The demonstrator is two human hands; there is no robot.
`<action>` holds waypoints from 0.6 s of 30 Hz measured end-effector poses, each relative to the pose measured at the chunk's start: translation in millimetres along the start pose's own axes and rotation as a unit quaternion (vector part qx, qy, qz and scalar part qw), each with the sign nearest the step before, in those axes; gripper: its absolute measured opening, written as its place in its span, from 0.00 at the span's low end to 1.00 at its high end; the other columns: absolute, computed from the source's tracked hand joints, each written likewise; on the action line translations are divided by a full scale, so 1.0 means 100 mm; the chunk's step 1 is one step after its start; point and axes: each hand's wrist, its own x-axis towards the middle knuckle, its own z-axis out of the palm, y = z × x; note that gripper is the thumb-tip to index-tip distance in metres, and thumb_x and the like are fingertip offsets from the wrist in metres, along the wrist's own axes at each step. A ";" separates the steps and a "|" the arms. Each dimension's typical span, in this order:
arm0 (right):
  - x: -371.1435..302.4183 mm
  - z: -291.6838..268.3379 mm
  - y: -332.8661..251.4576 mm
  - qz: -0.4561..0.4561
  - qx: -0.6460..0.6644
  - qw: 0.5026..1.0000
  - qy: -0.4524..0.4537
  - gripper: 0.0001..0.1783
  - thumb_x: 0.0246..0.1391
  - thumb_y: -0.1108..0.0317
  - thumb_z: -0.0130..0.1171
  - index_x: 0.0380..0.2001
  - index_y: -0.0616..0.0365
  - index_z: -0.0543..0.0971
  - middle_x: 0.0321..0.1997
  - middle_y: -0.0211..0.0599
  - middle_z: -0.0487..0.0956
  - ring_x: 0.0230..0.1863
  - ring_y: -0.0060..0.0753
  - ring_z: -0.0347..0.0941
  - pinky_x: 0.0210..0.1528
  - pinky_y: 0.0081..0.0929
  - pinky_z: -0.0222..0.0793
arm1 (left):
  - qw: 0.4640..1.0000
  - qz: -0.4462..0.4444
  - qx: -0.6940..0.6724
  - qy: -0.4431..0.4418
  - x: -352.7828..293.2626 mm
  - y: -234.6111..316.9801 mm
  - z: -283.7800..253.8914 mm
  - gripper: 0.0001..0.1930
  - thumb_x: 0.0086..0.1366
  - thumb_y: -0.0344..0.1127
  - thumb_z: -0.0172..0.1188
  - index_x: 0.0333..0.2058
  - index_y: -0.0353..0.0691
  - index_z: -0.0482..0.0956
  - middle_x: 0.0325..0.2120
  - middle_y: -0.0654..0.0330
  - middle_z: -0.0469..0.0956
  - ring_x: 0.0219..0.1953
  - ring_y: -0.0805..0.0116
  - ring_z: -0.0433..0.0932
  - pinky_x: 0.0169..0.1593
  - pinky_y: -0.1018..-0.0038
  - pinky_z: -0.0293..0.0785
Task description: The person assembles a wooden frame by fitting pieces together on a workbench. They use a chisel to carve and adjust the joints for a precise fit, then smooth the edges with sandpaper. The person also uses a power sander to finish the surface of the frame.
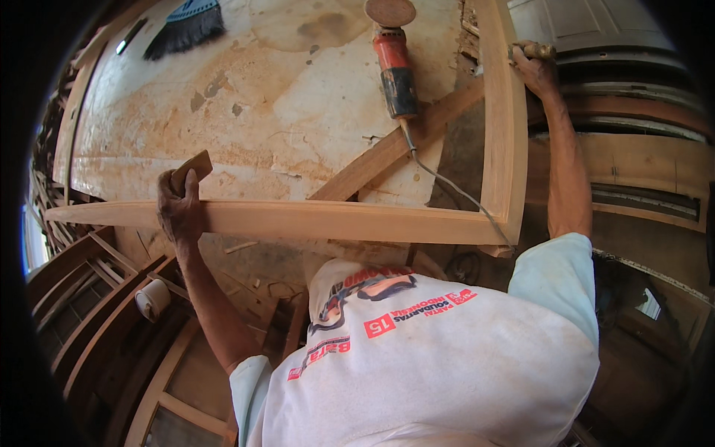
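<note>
The left hand point(177, 208) gripped the near rail of a wooden frame point(320, 220), fingers curled over its top edge and pinching a small brown sanding block point(192, 168) against it; the right hand point(535, 68) was closed on the frame's far right corner, holding a scrap of sandpaper point(533, 51) — its exact grip could not be told. The frame lay across a stained workbench point(261, 97), overhanging its near edge; an orange disc sander point(393, 63) rested on the bench inside the frame, its cord trailing over the right corner; a brush point(185, 28) lay at the far left — well apart from both hands.
</note>
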 end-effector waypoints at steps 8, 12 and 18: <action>-0.27 -0.50 -0.59 0.108 0.122 0.985 -0.054 0.13 0.63 0.63 0.58 0.43 0.60 0.85 0.35 0.43 0.86 0.36 0.30 0.83 0.43 0.35 0.78 | 0.999 0.018 -0.030 0.009 -0.02 -0.08 0.00 0.23 0.67 0.52 0.65 0.51 0.42 0.79 0.42 0.51 0.85 0.46 0.54 0.84 0.51 0.62 0.77; -0.48 -0.78 -0.94 0.190 0.157 0.965 -0.084 0.11 0.61 0.65 0.59 0.45 0.54 0.83 0.43 0.36 0.86 0.41 0.37 0.84 0.44 0.37 0.82 | 0.999 0.031 -0.027 0.005 -0.04 -0.08 -0.02 0.24 0.68 0.54 0.64 0.52 0.41 0.80 0.44 0.51 0.84 0.48 0.53 0.83 0.53 0.61 0.77; -0.88 -1.12 -1.28 0.197 0.215 0.954 -0.072 0.09 0.59 0.67 0.61 0.39 0.60 0.84 0.34 0.41 0.84 0.32 0.43 0.83 0.37 0.35 0.79 | 0.999 0.046 -0.017 -0.001 0.00 -0.18 0.02 0.26 0.67 0.56 0.64 0.53 0.42 0.80 0.46 0.49 0.84 0.51 0.51 0.83 0.55 0.60 0.76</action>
